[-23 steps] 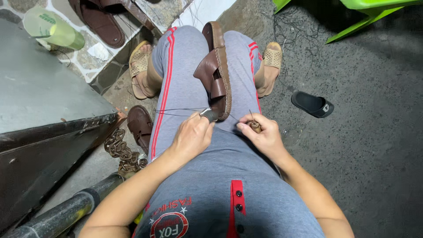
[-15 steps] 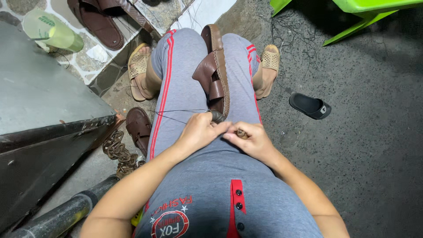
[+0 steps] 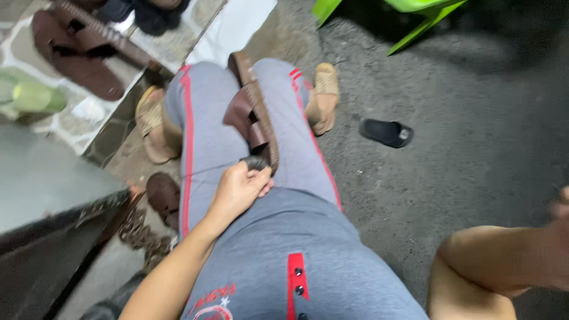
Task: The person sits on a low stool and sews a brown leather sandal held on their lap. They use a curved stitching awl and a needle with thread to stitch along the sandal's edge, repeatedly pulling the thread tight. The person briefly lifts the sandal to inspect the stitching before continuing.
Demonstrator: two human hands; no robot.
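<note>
Dark rough floor (image 3: pixel 474 178), seated lap. Brown sandal (image 3: pixel 252 112) wedged between knees, heel end touching left hand (image 3: pixel 237 191) fingers, which curl closed on it, thread (image 3: pixel 204 170) running leftward (stitching apparently unfinished). Right hand (image 3: pixel 560 237) far right, blurred; fingers' state unclear.

L hand (image 3: pixel 237 189) grips brown sandal (image 3: pixel 252 115) on lap.

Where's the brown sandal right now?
In the head view, the brown sandal lies between the person's knees on the grey trousers, its near end under the left hand.
</note>
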